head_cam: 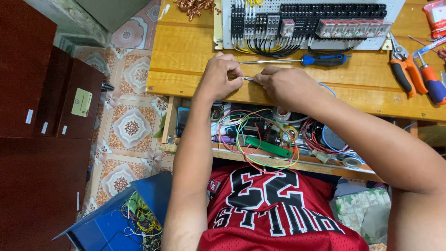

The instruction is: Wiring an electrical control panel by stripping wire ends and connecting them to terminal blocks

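Note:
My left hand [222, 75] and my right hand [282, 83] meet over the near edge of a wooden bench [186, 51]. Between their fingertips they pinch a thin blue wire [249, 79], which loops out again behind my right wrist. Just beyond the hands lies a screwdriver [297, 60] with a blue and black handle. At the back of the bench sits a white perforated panel [306, 21] carrying relays, terminal blocks and bundled black wires.
Orange-handled pliers [403, 69] and an orange and blue screwdriver [432, 81] lie at the right. An open drawer [260, 139] under the bench holds coloured wire loops and a green tool. Copper scraps [195, 7] lie top left. A blue box [125, 218] of wires stands on the tiled floor.

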